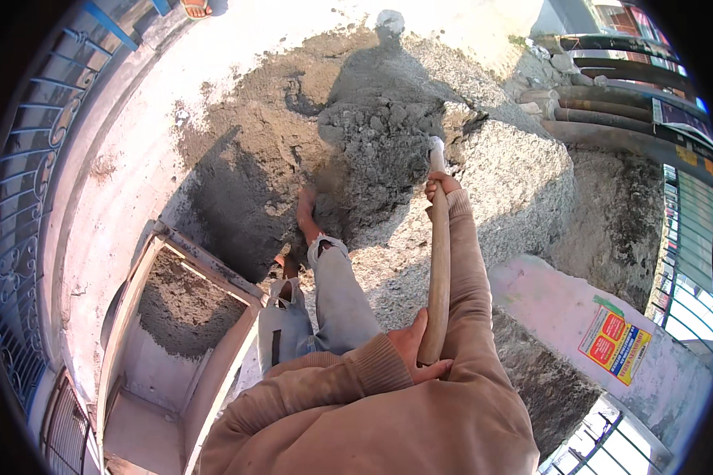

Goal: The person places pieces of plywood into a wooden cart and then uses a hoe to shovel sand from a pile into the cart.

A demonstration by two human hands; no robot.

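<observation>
A tool with a long wooden handle (439, 261) slants across the middle of the view. My right hand (442, 185) is closed around its upper part, just below a pale collar. My left hand (417, 347) grips the butt end close to my body. The tool's head lies at the edge of a heap of wet grey mix (380, 127), caked over, so its shape is hard to make out. Pale gravelly material (515, 174) spreads to the right of it. My bare foot (307, 207) stands in the mix, below rolled grey trousers (341, 293).
A wooden-framed opening (184, 257) with grey mix inside is at lower left. Blue railings (36, 190) run along the left. Thick dark pipes (618, 111) lie at upper right, above a pale slab (547, 289) bearing a poster. Another person's sandalled foot (196, 9) shows at the top.
</observation>
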